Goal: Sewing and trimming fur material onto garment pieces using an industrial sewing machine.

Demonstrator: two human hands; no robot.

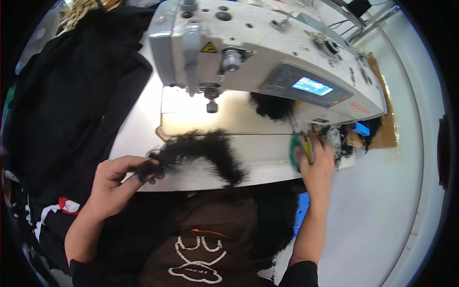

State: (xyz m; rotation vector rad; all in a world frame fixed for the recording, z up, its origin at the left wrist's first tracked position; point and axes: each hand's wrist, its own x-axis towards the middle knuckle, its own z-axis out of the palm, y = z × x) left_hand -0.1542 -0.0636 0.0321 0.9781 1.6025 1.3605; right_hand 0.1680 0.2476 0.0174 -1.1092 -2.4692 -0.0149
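The left hand [114, 185] pinches one end of a black furry strip [221, 152] over the tabletop [270, 171], before the sewing machine [265, 62]. Well apart, the right hand [317, 160] reaches a green handle [293, 154], grip unclear; apparently fetching a tool, which calls for a secure grasp.

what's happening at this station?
A person sits at a sewing machine. Their left hand pinches one end of a black furry strip, which curves in front of the needle area. Their right hand is at a green-handled tool, probably scissors; its exact grip is unclear. The strip isn't under the needle. Black cloth lies to the left.
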